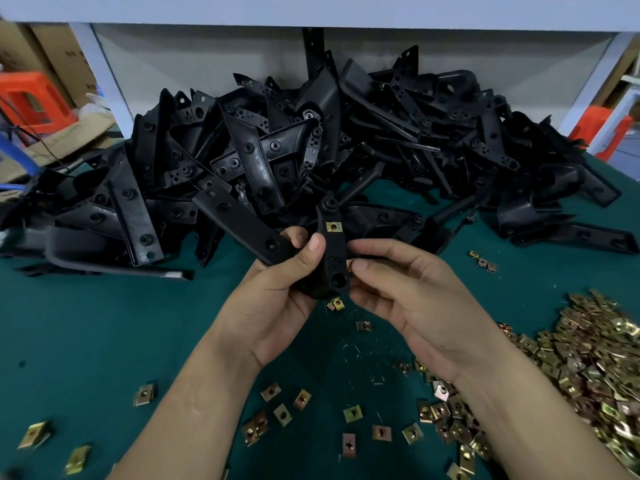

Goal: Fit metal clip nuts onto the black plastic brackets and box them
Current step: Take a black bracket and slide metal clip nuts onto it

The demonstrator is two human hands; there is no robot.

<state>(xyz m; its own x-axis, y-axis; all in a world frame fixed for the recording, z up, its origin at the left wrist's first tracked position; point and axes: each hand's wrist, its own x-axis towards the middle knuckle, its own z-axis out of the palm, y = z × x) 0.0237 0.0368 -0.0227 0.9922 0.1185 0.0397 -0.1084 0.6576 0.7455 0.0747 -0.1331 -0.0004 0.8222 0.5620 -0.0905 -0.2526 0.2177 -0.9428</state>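
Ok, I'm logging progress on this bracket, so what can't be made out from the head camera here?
- The pinched clip nut: head view, only a sliver shows past the fingertips of the right hand; how far it is seated cannot be told.
- Lower end of the held bracket: head view, covered by the left hand.
- The clip nut heap: head view, cut off by the right edge.
- The bracket pile: head view, too dark and tangled to count.

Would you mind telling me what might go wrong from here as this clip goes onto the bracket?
The right hand pinches the clip by its edge against the bracket; it may slip and drop among the loose clips on the table.
Only the left hand steadies the bracket, so it could twist under the push.
The bracket pile sits close behind; a knock might send pieces sliding.
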